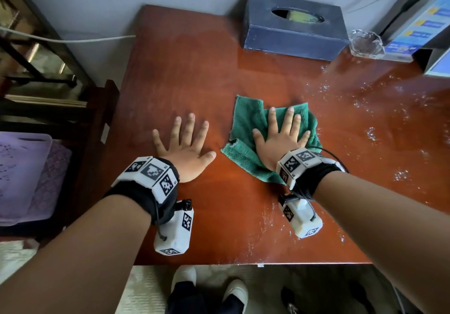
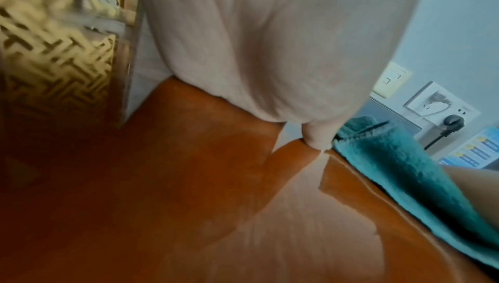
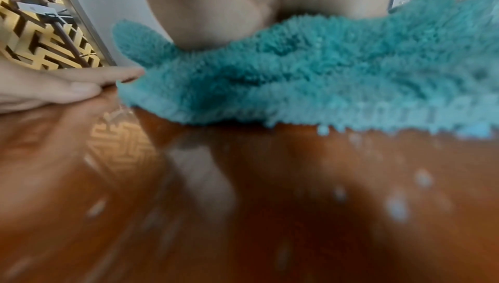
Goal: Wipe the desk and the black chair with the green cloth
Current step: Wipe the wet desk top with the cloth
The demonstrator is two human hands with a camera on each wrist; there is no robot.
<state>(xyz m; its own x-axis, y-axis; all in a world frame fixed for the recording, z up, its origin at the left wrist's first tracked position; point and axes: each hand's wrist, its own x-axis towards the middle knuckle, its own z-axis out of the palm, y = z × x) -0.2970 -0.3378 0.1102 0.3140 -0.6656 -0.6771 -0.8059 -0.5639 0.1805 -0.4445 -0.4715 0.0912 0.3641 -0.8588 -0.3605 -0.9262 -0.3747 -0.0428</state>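
The green cloth point(image 1: 248, 124) lies crumpled near the middle of the reddish-brown desk point(image 1: 190, 70). My right hand point(image 1: 280, 133) presses flat on it with straight, spread fingers. My left hand point(image 1: 185, 143) lies flat on the bare wood just left of the cloth, fingers spread, holding nothing. Water droplets point(image 1: 370, 109) speckle the desk's right side. In the right wrist view the cloth point(image 3: 324, 78) bunches under my palm above the wet wood. The left wrist view has my palm point(image 2: 270, 42) on the desk and the cloth point(image 2: 399, 170) at right. No black chair is visible.
A dark blue tissue box point(image 1: 292, 26) stands at the desk's back edge, with a glass ashtray point(image 1: 365, 43) and a blue leaflet stand point(image 1: 418, 26) to its right. A dark wooden rack point(image 1: 73, 109) sits left of the desk. My feet point(image 1: 209, 287) are below the front edge.
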